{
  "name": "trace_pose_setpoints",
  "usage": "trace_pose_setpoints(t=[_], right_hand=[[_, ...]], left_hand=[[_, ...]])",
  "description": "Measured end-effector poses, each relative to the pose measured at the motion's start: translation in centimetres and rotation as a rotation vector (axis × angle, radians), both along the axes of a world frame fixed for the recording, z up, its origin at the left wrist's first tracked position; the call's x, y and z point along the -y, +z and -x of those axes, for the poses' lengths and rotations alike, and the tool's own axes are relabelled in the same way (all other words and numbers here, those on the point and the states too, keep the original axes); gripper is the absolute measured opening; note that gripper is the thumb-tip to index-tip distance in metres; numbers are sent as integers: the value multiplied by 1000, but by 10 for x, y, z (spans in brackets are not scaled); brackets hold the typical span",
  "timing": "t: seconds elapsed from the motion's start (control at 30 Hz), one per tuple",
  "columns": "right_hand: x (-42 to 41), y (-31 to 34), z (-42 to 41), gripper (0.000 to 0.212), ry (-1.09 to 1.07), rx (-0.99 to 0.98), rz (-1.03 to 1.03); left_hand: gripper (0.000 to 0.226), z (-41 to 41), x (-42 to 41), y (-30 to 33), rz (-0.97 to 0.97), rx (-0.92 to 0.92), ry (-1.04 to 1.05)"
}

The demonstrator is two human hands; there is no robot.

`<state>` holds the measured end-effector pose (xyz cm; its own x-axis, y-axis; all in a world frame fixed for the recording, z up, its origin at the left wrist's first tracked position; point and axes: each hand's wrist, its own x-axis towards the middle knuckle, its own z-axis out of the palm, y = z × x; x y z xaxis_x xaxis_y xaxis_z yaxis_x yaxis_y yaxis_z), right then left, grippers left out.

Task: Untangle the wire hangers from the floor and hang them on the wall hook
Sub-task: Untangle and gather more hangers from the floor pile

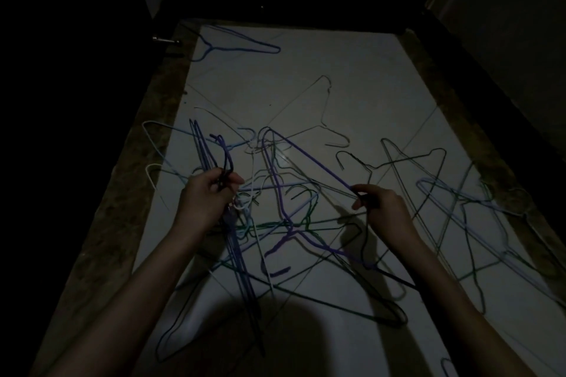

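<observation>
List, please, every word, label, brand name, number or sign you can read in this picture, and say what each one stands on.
None: no text can be read anywhere in this dim view.
Wire hangers: bare coated wire, no tags or labels seen.
Floor: plain pale tiles, no markings.
Dark doors and walls around it: too dark to show any writing.

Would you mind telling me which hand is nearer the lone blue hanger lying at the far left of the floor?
Left. The left hand is below the blue hanger, gripping a bunch of hangers; the right hand is farther off to the right.
</observation>
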<state>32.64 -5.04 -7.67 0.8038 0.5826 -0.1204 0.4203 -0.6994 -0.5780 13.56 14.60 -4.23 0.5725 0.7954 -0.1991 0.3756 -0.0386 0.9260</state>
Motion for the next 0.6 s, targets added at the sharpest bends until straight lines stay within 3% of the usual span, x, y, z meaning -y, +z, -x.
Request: trace_pose_setpoints(t=[0.2,0.47,0.6], right_hand=[[4,2,4,44,-17,26,-165],[-18,41,24,24,-11,-656,-309],[-21,56,28,19,95,-843,-366]], left_hand=[[15,4,1,3,-35,-2,-15],[21,-6,17,8,131,86,-88],[21,-14,31,8,289,147,-89]])
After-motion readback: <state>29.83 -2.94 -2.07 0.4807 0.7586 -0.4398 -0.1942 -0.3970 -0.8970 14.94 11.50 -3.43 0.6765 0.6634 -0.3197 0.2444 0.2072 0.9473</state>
